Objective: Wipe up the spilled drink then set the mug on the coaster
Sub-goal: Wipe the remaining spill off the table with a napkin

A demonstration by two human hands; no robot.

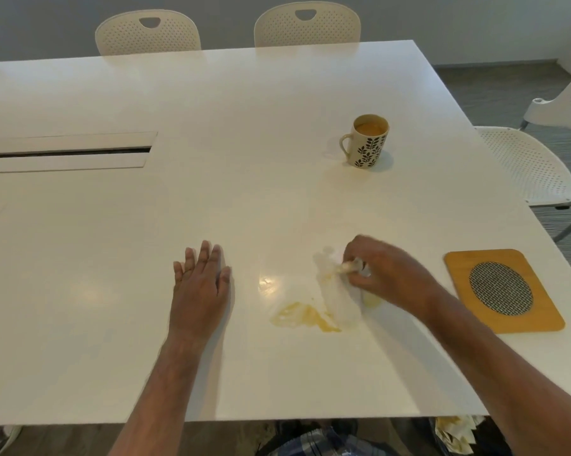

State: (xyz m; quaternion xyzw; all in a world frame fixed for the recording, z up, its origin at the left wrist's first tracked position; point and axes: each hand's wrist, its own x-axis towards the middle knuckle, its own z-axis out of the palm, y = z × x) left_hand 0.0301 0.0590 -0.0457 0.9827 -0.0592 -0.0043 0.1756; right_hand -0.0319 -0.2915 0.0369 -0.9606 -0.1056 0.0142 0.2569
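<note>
The spilled drink (pixel 305 317) is a yellow-orange puddle on a white table (pixel 244 199), near the front edge and a little right of centre. Farthest left, a long recessed slot with a flap (pixel 67 152) is set into the tabletop. Moving right, the left hand (pixel 200 284) lies palm down on the table, fingers straight and slightly spread, holding nothing; it sits left of the puddle and apart from it. The puddle comes next, its right end running under a white paper towel (pixel 338 296). The towel is crumpled into a long shape lying across the wet patch, with faint yellow stains on it and another pale yellow smear showing just past its right side. The right hand (pixel 381 269) grips the towel's upper end, fingers curled round the bunched paper and pressing it to the table; this hand is motion-blurred. Farther back and above the right hand, well apart from the spill, a cream mug (pixel 366 141) with a dark leaf pattern stands upright, handle to the left, with orange liquid inside. At the right edge of the table, near the right forearm, lies the coaster (pixel 504 291), a wooden mat with rounded corners and an oval metal mesh centre, with nothing on it. White perforated chairs (pixel 147 32) stand behind and to the right of the table.
</note>
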